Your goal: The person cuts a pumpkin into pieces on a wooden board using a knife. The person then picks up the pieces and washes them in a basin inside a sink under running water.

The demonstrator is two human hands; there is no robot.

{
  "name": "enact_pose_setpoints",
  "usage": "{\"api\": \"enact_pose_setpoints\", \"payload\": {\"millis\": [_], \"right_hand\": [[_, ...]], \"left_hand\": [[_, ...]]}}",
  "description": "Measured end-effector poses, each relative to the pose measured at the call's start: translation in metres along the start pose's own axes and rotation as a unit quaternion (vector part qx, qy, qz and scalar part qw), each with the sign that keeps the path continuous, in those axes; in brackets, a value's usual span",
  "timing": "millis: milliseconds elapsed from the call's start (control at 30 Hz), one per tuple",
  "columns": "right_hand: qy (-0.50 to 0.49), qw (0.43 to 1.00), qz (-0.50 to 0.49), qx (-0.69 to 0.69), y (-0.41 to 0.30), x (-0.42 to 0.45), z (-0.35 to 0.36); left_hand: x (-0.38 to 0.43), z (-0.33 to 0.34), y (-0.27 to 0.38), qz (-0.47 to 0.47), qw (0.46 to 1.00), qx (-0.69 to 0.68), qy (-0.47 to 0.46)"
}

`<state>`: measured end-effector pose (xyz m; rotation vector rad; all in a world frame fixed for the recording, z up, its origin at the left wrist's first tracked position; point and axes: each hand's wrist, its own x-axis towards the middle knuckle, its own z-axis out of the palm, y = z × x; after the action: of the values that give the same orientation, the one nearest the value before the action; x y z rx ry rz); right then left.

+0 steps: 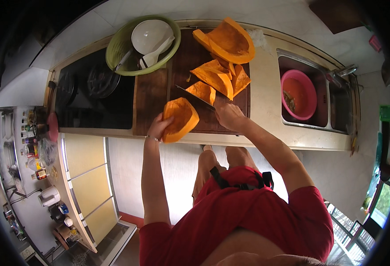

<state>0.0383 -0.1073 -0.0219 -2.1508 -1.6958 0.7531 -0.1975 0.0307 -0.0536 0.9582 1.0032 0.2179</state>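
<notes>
My left hand (159, 127) grips a large curved pumpkin piece (180, 120) at the counter's front edge, its hollow side facing up. In my right hand (229, 114) is a kitchen knife (195, 97), its handle hidden by my fingers and its blade pointing left. A smaller pumpkin chunk (203, 91) sits just behind the blade. Beyond it, several cut pumpkin pieces (215, 74) are heaped on the dark brown cutting board (195, 45). One big pumpkin section (233, 41) lies at the back of the board.
Left of the board, a green plastic basket (112, 56) holds a white bowl (148, 33) and utensils. A black cooktop (95, 106) lies further left. On the right, a pink basin (311, 86) with reddish contents stands in a steel sink (321, 124), near a faucet (346, 70).
</notes>
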Motion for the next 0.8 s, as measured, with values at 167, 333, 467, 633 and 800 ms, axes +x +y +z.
{"api": "enact_pose_setpoints", "payload": {"millis": [167, 333, 467, 633, 800], "right_hand": [[-0.066, 0.997, -0.025, -0.04, -0.005, 0.023, -0.02], [-0.022, 0.995, -0.083, -0.054, -0.001, 0.054, -0.016], [-0.01, 0.994, -0.096, -0.047, 0.004, 0.074, -0.017], [-0.007, 0.995, -0.095, -0.007, -0.003, 0.057, -0.037], [0.026, 0.994, -0.091, 0.054, -0.006, 0.013, -0.062]], "left_hand": [[-0.019, 0.007, 0.006, -0.01, 0.999, 0.032, 0.018], [-0.006, 0.01, 0.009, 0.019, 0.994, 0.104, -0.003], [0.017, 0.017, 0.026, 0.021, 0.975, 0.209, -0.069], [0.043, 0.029, 0.044, 0.031, 0.956, 0.287, -0.061], [0.032, 0.008, 0.013, 0.133, 0.991, -0.006, -0.026]]}}
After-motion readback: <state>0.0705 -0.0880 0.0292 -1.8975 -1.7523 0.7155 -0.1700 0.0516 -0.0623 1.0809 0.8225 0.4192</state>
